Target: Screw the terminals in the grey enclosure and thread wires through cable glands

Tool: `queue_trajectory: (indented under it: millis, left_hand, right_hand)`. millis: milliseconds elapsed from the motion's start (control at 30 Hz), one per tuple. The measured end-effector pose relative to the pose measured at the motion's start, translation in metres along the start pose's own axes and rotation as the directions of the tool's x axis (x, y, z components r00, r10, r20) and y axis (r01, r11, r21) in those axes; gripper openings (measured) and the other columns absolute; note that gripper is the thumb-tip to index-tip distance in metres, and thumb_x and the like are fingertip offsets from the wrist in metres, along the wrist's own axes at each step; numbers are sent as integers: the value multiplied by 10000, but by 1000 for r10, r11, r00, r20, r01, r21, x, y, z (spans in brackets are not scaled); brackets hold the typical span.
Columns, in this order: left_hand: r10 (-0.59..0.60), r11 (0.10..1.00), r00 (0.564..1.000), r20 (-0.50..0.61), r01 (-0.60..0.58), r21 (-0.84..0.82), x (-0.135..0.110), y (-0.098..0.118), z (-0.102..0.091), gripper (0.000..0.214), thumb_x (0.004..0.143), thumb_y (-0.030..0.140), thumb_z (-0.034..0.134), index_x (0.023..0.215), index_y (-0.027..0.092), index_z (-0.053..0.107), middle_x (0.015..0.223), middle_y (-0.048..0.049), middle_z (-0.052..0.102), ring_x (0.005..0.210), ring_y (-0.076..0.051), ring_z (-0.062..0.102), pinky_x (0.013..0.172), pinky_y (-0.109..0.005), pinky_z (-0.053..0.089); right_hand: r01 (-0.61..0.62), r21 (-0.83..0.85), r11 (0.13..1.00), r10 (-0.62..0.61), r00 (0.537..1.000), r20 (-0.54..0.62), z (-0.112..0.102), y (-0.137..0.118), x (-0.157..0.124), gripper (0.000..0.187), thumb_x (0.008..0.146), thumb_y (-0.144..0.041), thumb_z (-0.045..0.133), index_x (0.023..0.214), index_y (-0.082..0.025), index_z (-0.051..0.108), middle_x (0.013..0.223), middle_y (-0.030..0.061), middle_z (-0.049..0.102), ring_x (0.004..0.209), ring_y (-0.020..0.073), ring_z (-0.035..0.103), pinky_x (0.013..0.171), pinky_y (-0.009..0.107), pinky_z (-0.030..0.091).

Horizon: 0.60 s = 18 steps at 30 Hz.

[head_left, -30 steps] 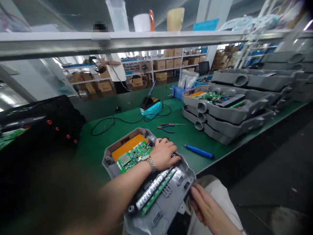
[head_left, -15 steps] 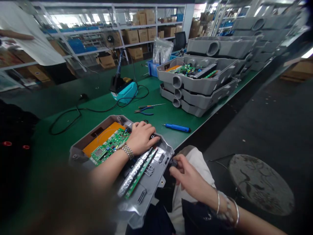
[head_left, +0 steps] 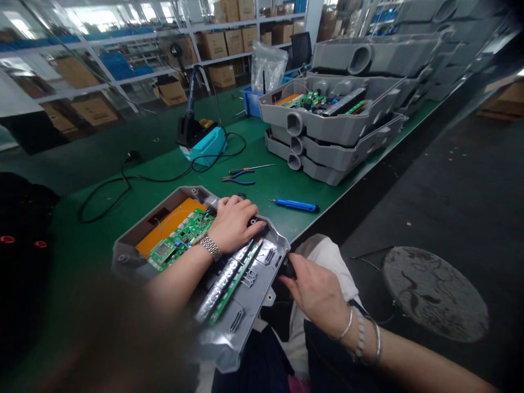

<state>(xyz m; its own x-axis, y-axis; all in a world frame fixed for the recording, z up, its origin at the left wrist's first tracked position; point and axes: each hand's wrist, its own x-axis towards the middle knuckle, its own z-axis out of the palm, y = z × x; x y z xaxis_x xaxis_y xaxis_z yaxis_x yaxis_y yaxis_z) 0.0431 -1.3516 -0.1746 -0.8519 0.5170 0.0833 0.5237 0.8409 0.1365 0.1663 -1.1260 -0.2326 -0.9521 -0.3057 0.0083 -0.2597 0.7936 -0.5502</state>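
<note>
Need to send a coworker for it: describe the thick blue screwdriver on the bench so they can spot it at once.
On the green bench, find the stack of gray housings. The screwdriver lies just in front of that stack, near the bench's front edge. Its thick blue grip sets it apart from the thin screwdriver and the blue-handled pliers farther left.

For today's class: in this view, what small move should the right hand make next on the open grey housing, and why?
Probably the right hand should firm its hold on the edge of the grey plastic cover: the cover juts past the edge of the green workbench over the person's lap, while the left hand lies at its inner edge, beside the green circuit board.
</note>
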Motion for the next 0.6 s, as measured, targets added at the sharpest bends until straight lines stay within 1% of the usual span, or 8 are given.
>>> queue_trajectory:
  millis: [100, 167, 233, 300, 367, 433, 500, 600]
  left_hand:
    - [2, 1000, 1000, 3, -2, 0, 0, 0, 0, 376, 999, 550, 503, 952, 202, 637, 1018, -57, 652, 1040, -280, 499, 933, -491, 311]
    - [4, 1000, 1000, 4, -4, 3, 0, -1, 0, 381, 1000, 555, 495, 952, 203, 634, 1017, -55, 652, 1043, -282, 497, 934, -492, 310]
    - [3, 1000, 1000, 5, -3, 5, 1, -1, 0, 381, 1000, 556, 494, 954, 204, 632, 1023, -55, 653, 1048, -284, 496, 941, -496, 308]
    - [2, 1000, 1000, 7, -2, 5, 1, -1, 0, 379, 1000, 554, 495, 953, 204, 632, 1027, -55, 653, 1049, -284, 496, 946, -499, 307]
    - [1, 1000, 1000, 9, -2, 3, 2, -1, 0, 379, 1000, 554, 495, 955, 203, 632, 1028, -54, 651, 1049, -284, 497, 946, -500, 307]
    - [1, 1000, 1000, 11, -1, 5, 2, -1, 0, 379, 1000, 553, 494, 955, 204, 633, 1026, -55, 648, 1046, -283, 498, 939, -499, 309]
    - [-1, 1000, 1000, 10, 1, 6, 2, -1, -1, 377, 1000, 554, 495, 956, 205, 633, 1024, -55, 646, 1043, -282, 499, 934, -496, 312]
    - [0, 1000, 1000, 11, -1, 7, 2, -1, -1, 373, 1000, 551, 495, 956, 207, 632, 1023, -54, 646, 1043, -282, 500, 933, -493, 315]
  right_hand:
    - [-198, 355, 914, 142, 974, 178, -5, -1, 4, 333, 1009, -521, 487, 1137, -215, 491, 860, 48, 640, 743, 211, 616, 641, 304, 404]
    - [-419, 595, 686, 166, 886, 432, -9, -2, 10, 471, 1009, -662, 332, 1074, -212, 459, 793, 25, 608, 617, 166, 569, 563, 274, 406]
    - [-567, 658, 496, 113, 793, 598, -11, -4, 15, 564, 994, -721, 196, 1028, -209, 429, 737, 6, 561, 517, 135, 492, 488, 252, 367]
    - [-518, 639, 569, 113, 819, 562, -11, -6, 17, 514, 1007, -673, 219, 1042, -206, 431, 734, 4, 543, 531, 137, 480, 502, 258, 358]
    - [-323, 498, 804, 143, 920, 366, -9, -8, 14, 379, 1030, -542, 303, 1080, -197, 451, 777, 34, 570, 640, 180, 544, 598, 303, 397]
    - [-149, 248, 957, 112, 981, 157, -6, -9, 8, 277, 1023, -417, 362, 1110, -179, 474, 871, 93, 612, 796, 247, 599, 706, 365, 414]
    - [-81, 103, 991, 75, 995, 58, -3, -8, 3, 245, 1009, -370, 393, 1114, -170, 487, 939, 132, 625, 879, 290, 610, 750, 400, 413]
    - [-122, 261, 958, 96, 989, 111, -4, -5, 3, 293, 1004, -428, 459, 1178, -193, 471, 970, 102, 634, 882, 257, 615, 763, 377, 434]
